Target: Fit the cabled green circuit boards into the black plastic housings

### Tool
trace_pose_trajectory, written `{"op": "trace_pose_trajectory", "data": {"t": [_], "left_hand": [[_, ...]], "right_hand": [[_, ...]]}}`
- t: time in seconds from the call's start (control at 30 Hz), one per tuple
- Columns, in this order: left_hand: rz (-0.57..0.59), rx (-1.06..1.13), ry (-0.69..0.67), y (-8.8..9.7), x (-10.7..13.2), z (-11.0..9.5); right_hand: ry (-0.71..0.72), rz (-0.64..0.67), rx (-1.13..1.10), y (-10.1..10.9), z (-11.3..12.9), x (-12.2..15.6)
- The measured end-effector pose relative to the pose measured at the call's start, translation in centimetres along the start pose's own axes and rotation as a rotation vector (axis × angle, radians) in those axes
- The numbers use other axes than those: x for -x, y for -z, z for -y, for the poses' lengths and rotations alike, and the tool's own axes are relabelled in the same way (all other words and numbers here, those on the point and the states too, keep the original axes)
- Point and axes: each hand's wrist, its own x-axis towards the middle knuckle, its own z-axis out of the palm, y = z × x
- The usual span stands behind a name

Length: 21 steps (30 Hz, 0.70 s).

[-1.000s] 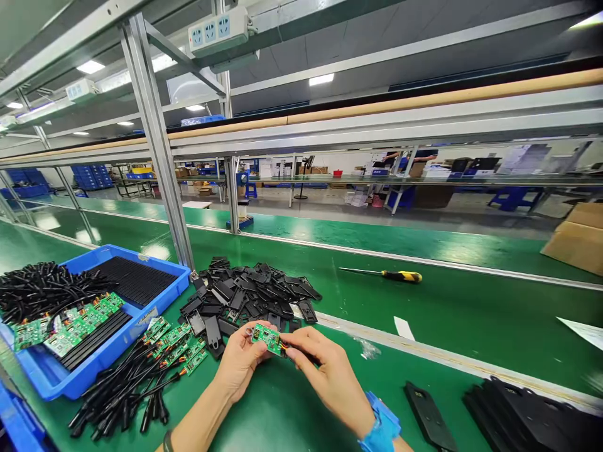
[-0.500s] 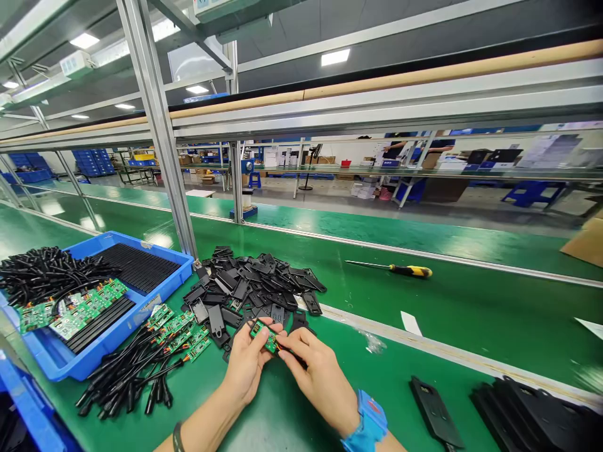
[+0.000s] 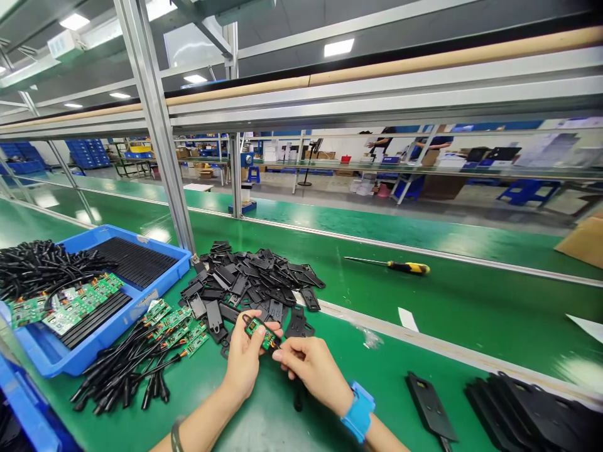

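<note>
Green circuit board (image 3: 259,331) w/ black cable, pinched between left hand (image 3: 245,358) & right hand (image 3: 308,367) fingertips near bench front edge, just by black housings pile (image 3: 254,282); tugging cable could probably snap solder joint.

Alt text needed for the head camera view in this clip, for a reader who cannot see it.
Two bare hands, left hand and right hand, together hold a small green circuit board over a green workbench. A pile of black plastic housings lies just beyond, a blue tray to the left, a yellow-handled screwdriver farther back.
</note>
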Motion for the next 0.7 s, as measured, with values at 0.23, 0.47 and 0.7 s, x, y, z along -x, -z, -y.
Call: {"op": "trace_pose_trajectory", "data": {"t": [0.23, 0.47, 0.7], "left_hand": [[-0.009, 0.124, 0.06, -0.4, 0.1, -0.8], [0.0, -0.055, -0.043, -0.3, 0.4, -0.7], [0.019, -0.139, -0.026, -0.2, 0.0, -0.9]], "right_hand": [[-0.084, 0.041, -0.164, -0.5, -1.0, -0.5], [-0.123, -0.03, -0.079, -0.7, -1.2, -0.5], [-0.067, 0.01, 0.04, -0.8, -0.8, -0.3]]}}
